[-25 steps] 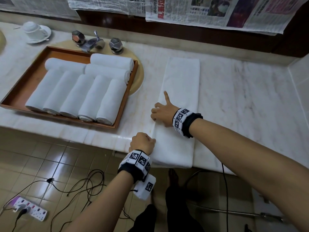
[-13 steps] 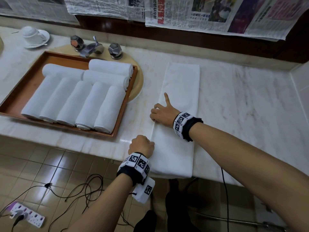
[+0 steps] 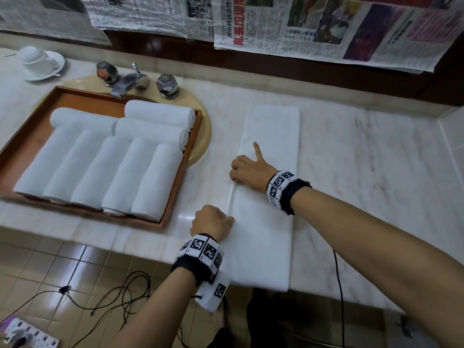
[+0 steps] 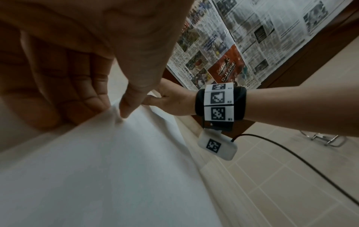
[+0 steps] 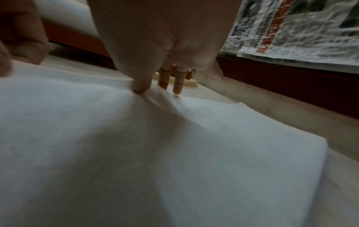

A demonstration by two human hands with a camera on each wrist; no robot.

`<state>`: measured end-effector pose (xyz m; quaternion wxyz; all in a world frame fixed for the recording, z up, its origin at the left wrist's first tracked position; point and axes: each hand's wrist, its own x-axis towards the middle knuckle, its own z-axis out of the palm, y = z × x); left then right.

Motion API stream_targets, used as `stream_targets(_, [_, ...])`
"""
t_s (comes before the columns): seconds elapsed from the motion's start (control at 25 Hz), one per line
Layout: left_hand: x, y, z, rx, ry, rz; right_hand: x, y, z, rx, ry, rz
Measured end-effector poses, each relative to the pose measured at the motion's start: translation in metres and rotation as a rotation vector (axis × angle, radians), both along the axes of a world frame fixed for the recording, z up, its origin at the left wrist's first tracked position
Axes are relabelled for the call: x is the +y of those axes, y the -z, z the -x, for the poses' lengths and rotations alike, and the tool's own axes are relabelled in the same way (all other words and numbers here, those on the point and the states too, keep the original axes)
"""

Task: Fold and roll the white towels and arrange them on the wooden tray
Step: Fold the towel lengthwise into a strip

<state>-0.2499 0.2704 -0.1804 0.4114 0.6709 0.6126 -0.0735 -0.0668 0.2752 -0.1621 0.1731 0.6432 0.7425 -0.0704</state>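
Note:
A long white towel, folded into a strip, lies flat on the marble counter and hangs a little over its front edge. My left hand pinches the strip's left edge near the counter front; the left wrist view shows thumb and fingers nipping the cloth. My right hand pinches the same edge farther back, one finger stretched out over the towel. To the left, the wooden tray holds several rolled white towels.
A tap with two faceted knobs stands behind the tray on a beige basin rim. An upturned cup on a saucer sits far left. Newspapers cover the wall. Cables and a power strip lie on the tiled floor.
Both hands keep their hold on the towel's left edge and have barely shifted. The view has tilted slightly; the towel lies as before.

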Motion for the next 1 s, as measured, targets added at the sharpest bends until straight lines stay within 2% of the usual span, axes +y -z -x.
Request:
stream_targets(0.36, [0.032, 0.002, -0.046, -0.057, -0.022, -0.094, 0.023, 0.011, -0.028, 0.156, 0.122, 0.025])
stream_targets(0.56, [0.043, 0.005, -0.060, -0.046, -0.043, -0.100, 0.038, 0.009, -0.047, 0.138, 0.092, 0.011])
stream_targets(0.8, [0.045, 0.004, -0.066, -0.014, -0.050, -0.079, 0.042, 0.015, -0.043, 0.156, 0.097, -0.013])
stream_targets(0.88, [0.046, 0.000, -0.070, -0.004, -0.033, -0.100, 0.036, 0.022, -0.037, 0.178, 0.178, -0.049])
stream_targets(1.0, [0.047, -0.006, -0.082, 0.103, 0.084, -0.236, 0.013, 0.030, -0.044, 0.263, 0.532, -0.106])
